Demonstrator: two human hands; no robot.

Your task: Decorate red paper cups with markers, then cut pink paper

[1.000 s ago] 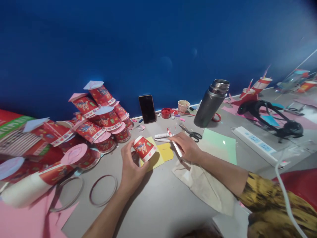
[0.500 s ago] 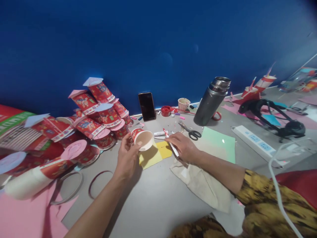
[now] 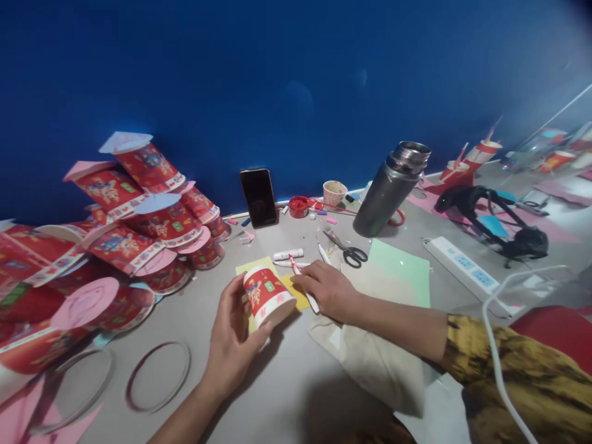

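My left hand [image 3: 234, 342] grips a red printed paper cup [image 3: 268, 293] with a white band that bears pink marks. The cup tilts over the table, just above yellow paper sheets [image 3: 252, 265]. To its right, my right hand [image 3: 330, 290] is closed around a white marker pen [image 3: 313, 303] with a red end pointing away from me. Beyond the fingers lie white pens [image 3: 287, 253], and black-handled scissors [image 3: 354, 256] are close by. Under my right forearm is a beige cloth [image 3: 370, 357].
Stacked red paper cups [image 3: 161, 216] with paper tops fill the left side. A phone [image 3: 259, 197] leans on the blue wall. On the right stand a dark flask [image 3: 383, 197], a green sheet [image 3: 402, 271], a power strip [image 3: 462, 268] and a black headset [image 3: 499, 222]. Two rings [image 3: 158, 377] lie front left.
My left hand has turned the cup from showing its open mouth to showing its printed side, and brought it nearer. My right hand has shifted slightly left with the marker pen. The view has shifted too.
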